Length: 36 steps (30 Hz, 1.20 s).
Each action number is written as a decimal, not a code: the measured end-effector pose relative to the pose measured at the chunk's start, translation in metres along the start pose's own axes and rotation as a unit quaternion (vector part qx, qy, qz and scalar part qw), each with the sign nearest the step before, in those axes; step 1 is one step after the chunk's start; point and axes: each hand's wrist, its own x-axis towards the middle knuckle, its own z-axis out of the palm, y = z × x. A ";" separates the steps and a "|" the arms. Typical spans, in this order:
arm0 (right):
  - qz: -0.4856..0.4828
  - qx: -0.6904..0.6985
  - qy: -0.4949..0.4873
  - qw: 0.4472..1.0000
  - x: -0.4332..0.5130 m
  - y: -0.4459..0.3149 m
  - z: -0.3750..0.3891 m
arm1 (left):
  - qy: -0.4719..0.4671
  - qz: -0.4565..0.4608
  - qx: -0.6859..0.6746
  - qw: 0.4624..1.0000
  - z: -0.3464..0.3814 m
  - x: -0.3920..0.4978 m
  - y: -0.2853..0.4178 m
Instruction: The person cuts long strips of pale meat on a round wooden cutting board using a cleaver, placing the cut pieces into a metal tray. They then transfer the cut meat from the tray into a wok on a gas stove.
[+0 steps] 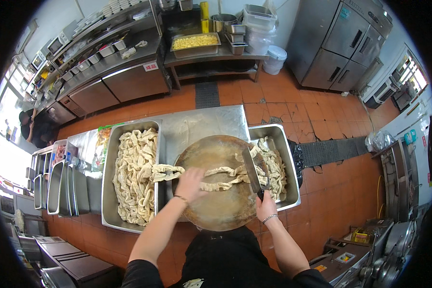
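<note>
My left hand (191, 185) lies over two pale strands of intestine (217, 185) on a round wooden chopping board (219, 212); whether its fingers grip them is unclear. The strands run left over the rim of a deep steel pan (108, 212) full of intestine (135, 176). My right hand (266, 207) holds the black handle of a cleaver (251, 171), its blade near the board's right side. Beyond the blade, more pieces lie in a second steel pan (291, 194) at the board's right.
The board rests on a steel table (208, 120). Nested steel pans (63, 190) stand at the left, near a plastic tub of red meat (63, 151). Across the tiled floor are counters, a tray of yellow pieces (196, 42) and a steel refrigerator (331, 46). Another person (34, 127) is at far left.
</note>
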 end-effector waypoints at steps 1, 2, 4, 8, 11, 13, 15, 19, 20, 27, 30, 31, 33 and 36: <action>-0.044 0.031 0.016 0.998 -0.005 -0.014 -0.005 | 0.038 -0.001 0.033 0.999 -0.013 -0.017 -0.019; -0.066 0.054 0.020 0.996 -0.012 -0.028 -0.013 | 0.058 -0.006 0.035 0.998 -0.026 -0.033 -0.037; -0.135 0.131 0.065 0.980 -0.031 -0.063 -0.019 | 0.082 -0.001 0.024 0.996 -0.043 -0.058 -0.067; -0.223 0.200 0.166 0.939 -0.063 -0.126 0.034 | 0.085 0.022 0.028 0.996 -0.038 -0.071 -0.084; 0.031 -0.045 -0.126 0.990 -0.046 -0.127 0.092 | 0.114 0.090 0.083 0.986 -0.013 -0.047 -0.069; 0.040 -0.017 -0.089 0.995 -0.046 -0.097 0.105 | 0.095 0.117 0.207 0.967 -0.001 -0.025 -0.059; 0.023 -0.062 -0.074 0.995 -0.031 -0.069 0.102 | 0.007 0.086 0.160 0.983 0.001 -0.001 -0.062; 0.024 -0.007 0.031 0.999 -0.010 -0.024 0.065 | -0.072 -0.002 0.070 0.995 -0.019 0.011 -0.074; 0.034 -0.007 0.028 0.999 -0.008 -0.016 0.057 | -0.002 0.012 0.068 0.998 -0.030 0.006 -0.080; 0.025 -0.054 0.062 0.996 0.027 0.028 0.033 | 0.269 -0.146 -0.170 0.937 -0.104 -0.075 -0.168; 0.051 -0.025 0.100 0.993 0.016 0.010 0.026 | 0.291 -0.255 -0.189 0.903 -0.096 -0.135 -0.218; 0.072 -0.014 0.113 0.991 0.008 -0.004 0.024 | 0.287 -0.297 -0.221 0.883 -0.087 -0.158 -0.231; 0.019 0.046 0.058 0.997 -0.021 -0.045 0.041 | 0.309 -0.330 -0.222 0.864 -0.064 -0.198 -0.247; -0.039 -0.015 -0.185 0.982 -0.059 -0.105 0.091 | 0.289 -0.358 -0.135 0.877 -0.033 -0.229 -0.246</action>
